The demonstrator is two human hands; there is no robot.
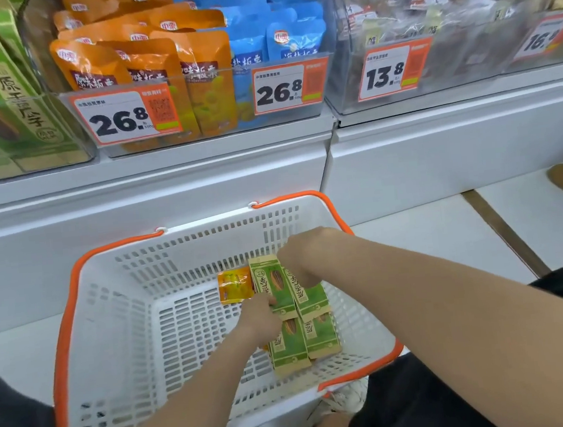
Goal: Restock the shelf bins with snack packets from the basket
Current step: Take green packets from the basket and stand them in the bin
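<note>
Two green packets lie between our hands in the basket; our left hand pinches one's near edge, and our right hand curls round the other's top. Such shallow holds could let them slip onto the lower packets beside our left wrist.

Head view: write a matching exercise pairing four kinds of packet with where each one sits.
Things: 1 orange packets; 2 blue packets; 3 green packets; 4 yellow packet.
Places: A in the basket, left of the green ones; B in the bin, behind the right 26.8 tag; C in the basket, left hand and right hand on them; D in the bin, behind the left 26.8 tag.
Pairs: 1-D; 2-B; 3-C; 4-A.
</note>
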